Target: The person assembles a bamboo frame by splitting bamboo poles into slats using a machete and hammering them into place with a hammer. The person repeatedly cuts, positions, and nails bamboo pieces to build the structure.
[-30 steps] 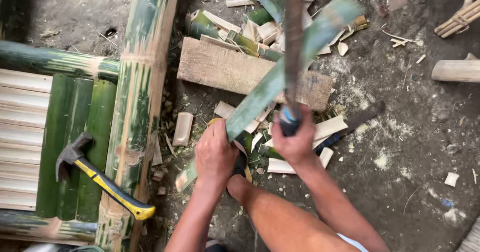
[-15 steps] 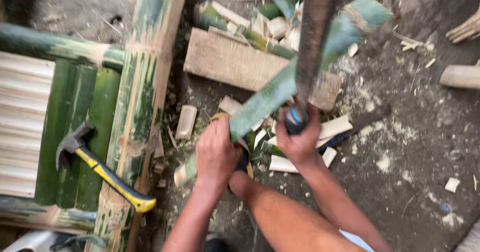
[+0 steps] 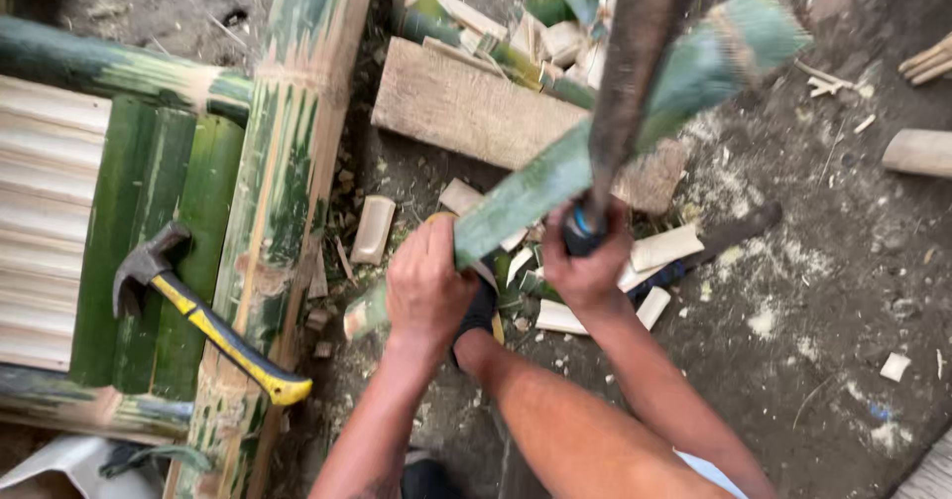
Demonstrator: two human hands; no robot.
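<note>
My left hand grips a long green bamboo slat that slants from lower left up to the upper right, resting over a flat wooden block. My right hand is closed on the blue-ringed handle of a long dark blade, a machete raised toward the camera and blurred. The blade crosses in front of the slat's upper part. My knee and shin show between my arms at the bottom.
A claw hammer with a yellow and black handle lies on a bamboo frame of green poles and pale split slats at left. Cut bamboo offcuts litter the dirt ground. A second dark knife lies right of my hands.
The machete has risen closer to the camera and looks larger and blurrier. My hands keep their grips on slat and handle; the view has drawn nearer.
</note>
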